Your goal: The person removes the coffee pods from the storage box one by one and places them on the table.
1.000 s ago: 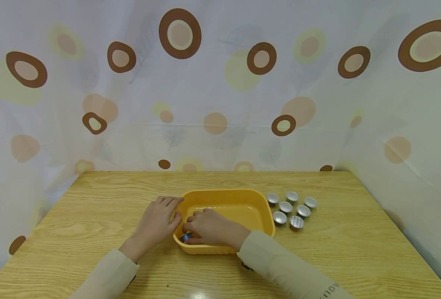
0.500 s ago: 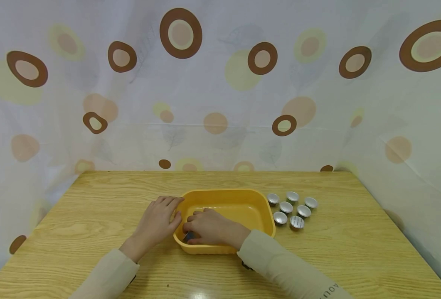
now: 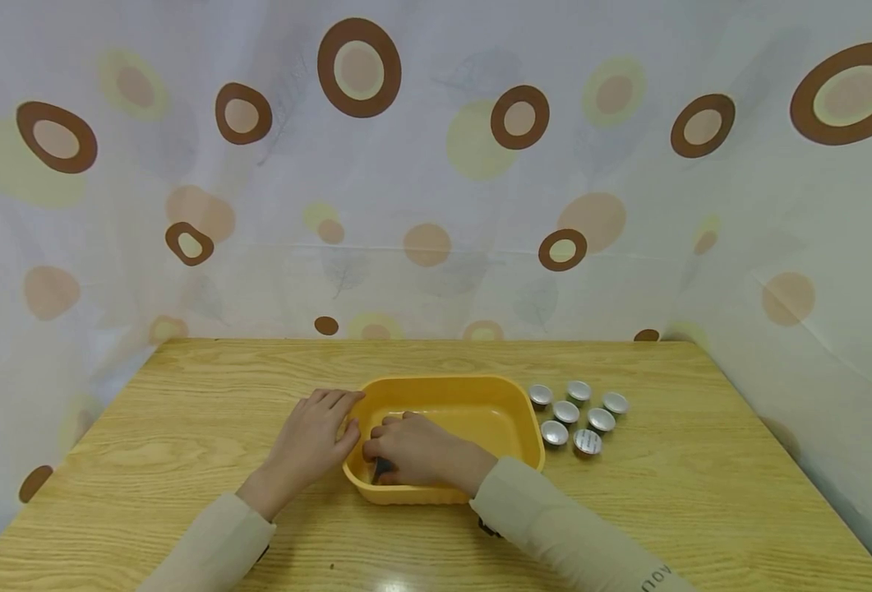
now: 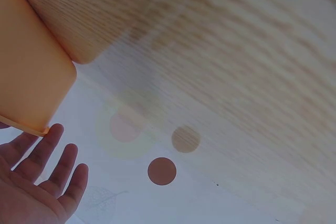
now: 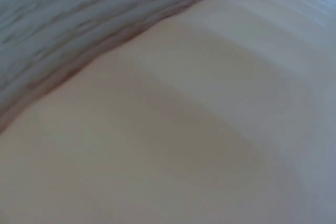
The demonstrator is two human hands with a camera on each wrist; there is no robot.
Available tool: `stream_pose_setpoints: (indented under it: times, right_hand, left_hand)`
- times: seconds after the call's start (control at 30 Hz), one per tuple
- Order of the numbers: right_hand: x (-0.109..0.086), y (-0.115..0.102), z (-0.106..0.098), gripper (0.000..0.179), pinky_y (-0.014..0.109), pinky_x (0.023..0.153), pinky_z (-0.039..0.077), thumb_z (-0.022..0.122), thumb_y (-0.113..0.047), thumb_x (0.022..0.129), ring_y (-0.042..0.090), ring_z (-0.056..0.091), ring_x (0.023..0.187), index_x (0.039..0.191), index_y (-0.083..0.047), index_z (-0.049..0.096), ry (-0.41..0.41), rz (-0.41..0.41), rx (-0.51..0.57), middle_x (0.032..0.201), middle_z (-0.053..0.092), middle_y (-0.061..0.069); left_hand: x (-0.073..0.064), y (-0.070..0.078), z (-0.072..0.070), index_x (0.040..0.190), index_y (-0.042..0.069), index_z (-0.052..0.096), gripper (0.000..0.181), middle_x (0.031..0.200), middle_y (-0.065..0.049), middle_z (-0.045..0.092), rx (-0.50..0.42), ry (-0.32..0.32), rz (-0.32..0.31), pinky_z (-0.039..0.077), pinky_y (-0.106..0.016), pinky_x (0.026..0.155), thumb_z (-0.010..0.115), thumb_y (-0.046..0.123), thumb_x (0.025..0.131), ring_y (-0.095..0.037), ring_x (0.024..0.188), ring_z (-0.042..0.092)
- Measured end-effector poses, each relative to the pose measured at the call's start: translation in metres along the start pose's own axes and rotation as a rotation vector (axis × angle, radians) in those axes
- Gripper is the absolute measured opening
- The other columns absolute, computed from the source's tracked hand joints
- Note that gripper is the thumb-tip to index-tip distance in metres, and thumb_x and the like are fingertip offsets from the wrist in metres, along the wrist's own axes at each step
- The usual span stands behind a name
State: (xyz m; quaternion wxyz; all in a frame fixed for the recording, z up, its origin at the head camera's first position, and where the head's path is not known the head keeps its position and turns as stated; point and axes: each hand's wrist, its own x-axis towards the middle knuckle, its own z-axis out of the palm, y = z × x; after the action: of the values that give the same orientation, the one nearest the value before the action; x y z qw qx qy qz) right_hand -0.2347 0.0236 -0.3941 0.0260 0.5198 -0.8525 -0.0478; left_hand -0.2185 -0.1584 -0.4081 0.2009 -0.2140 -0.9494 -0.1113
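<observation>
A yellow plastic basin [image 3: 480, 423] stands on the wooden table. Inside its near left corner, my right hand [image 3: 422, 449] pinches a small dark coffee capsule [image 3: 382, 467] between thumb and fingers, which cover most of it. On the basin's left side, my left hand [image 3: 310, 432] touches the rim with relaxed fingers. In the left wrist view, the fingers [image 4: 63, 169] are spread and fairly straight, one fingertip right at the rim [image 4: 26, 128]. The right wrist view is filled by the blurred ribbed outer wall [image 5: 157, 129] of the basin.
Several coffee capsules with silver lids, one of them printed [image 3: 588, 442], stand upright in a loose group just right of the basin. The wooden table [image 3: 206, 395] meets a pale curtain [image 3: 436, 164] with round patterns at its back and sides.
The capsule under my right hand has shifted slightly right and turned, its visible side going from blue to dark. Both hands stay almost where they were.
</observation>
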Motion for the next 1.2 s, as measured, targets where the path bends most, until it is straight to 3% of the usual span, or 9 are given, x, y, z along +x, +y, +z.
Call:
stream_pose_setpoints:
  times: [0.5, 0.9, 1.2]
  right_hand:
    - [-0.005, 0.001, -0.002, 0.024, 0.023, 0.071, 0.048, 0.067, -0.036, 0.08, 0.006, 0.054, 0.085, 0.102, -0.025, 0.063, 0.026, 0.017, -0.019, 0.094, 0.061, -0.012]
    - [-0.012, 0.006, -0.007, 0.033, 0.028, 0.078, 0.051, 0.066, -0.033, 0.081, 0.009, 0.057, 0.095, 0.111, -0.021, 0.062, 0.018, 0.06, -0.032, 0.105, 0.059, -0.008]
    - [-0.022, 0.01, -0.009, 0.031, 0.025, 0.071, 0.048, 0.066, -0.032, 0.081, 0.009, 0.054, 0.09, 0.109, -0.02, 0.062, 0.026, 0.077, -0.054, 0.101, 0.058, -0.008]
  left_hand:
    - [-0.001, 0.0, 0.0, 0.12, 0.013, 0.059, 0.035, 0.112, -0.002, 0.063, 0.006, -0.003, -0.006, 0.046, -0.041, 0.086, 0.056, 0.023, 0.087, -0.023, 0.105, 0.055]
    - [0.0, 0.0, 0.001, 0.12, 0.013, 0.059, 0.035, 0.112, -0.002, 0.063, 0.017, -0.005, -0.006, 0.046, -0.041, 0.085, 0.057, 0.022, 0.086, -0.023, 0.105, 0.055]
    - [0.0, 0.0, 0.001, 0.12, 0.014, 0.059, 0.035, 0.112, -0.001, 0.063, 0.027, 0.001, -0.002, 0.046, -0.041, 0.084, 0.057, 0.023, 0.086, -0.022, 0.105, 0.055]
